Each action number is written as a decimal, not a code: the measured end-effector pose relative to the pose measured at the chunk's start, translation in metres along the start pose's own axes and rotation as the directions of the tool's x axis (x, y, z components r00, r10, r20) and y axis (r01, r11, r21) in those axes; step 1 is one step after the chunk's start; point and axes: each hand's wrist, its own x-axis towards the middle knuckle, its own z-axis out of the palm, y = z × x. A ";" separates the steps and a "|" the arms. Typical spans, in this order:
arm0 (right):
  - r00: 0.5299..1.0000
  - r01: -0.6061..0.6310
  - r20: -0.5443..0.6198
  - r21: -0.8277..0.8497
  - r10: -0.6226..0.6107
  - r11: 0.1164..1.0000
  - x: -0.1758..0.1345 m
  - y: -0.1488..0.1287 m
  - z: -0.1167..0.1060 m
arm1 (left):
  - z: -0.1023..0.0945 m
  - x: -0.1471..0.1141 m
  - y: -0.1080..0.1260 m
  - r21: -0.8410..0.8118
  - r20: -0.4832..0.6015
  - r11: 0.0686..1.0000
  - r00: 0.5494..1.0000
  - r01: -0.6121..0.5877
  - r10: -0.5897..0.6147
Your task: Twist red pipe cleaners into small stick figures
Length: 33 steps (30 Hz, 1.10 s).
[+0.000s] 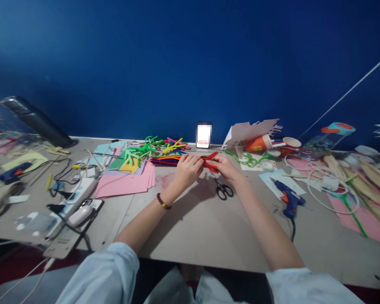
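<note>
A bundle of pipe cleaners (164,161) in several colours lies across the table, its right part hidden behind my left hand (190,169). The fingers of that hand are curled closed at the bundle's right end. Between both hands are red pipe cleaners (210,162), bent and crossing one another. My right hand (226,168) pinches them from the right side. Just below and between the hands, scissors (224,191) with black handles lie on the table, their blades partly hidden near my right hand.
A lit phone (204,135) leans against the blue wall. Green bent pipe cleaners (142,147) and pink paper (126,182) lie left. At right are a blue glue gun (289,198), orange paper cups (259,143) and a white cable (312,185). A power strip (72,207) stands at left.
</note>
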 end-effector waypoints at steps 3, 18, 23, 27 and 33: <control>0.997 -0.063 0.040 -0.040 0.065 0.997 -0.006 -0.008 0.003 | -0.001 0.001 0.001 -0.087 -0.005 0.987 0.990 0.138 -0.139; 0.976 -0.156 0.182 0.183 0.122 0.971 -0.005 -0.007 -0.005 | -0.005 0.010 0.000 -0.733 0.641 -0.137 0.607 0.667 -0.470; 0.977 -0.157 0.179 0.242 0.115 0.957 -0.006 -0.005 0.001 | -0.004 0.011 0.006 -0.783 0.570 -0.132 0.616 0.608 -0.544; 0.978 -0.142 0.186 0.256 0.096 0.956 -0.009 -0.009 0.009 | -0.001 0.010 0.008 -0.812 0.518 -0.099 0.632 0.575 -0.577; 0.974 -0.181 0.183 0.275 0.133 0.944 -0.012 -0.014 0.016 | 0.002 0.009 0.007 -0.810 0.494 -0.047 0.636 0.585 -0.593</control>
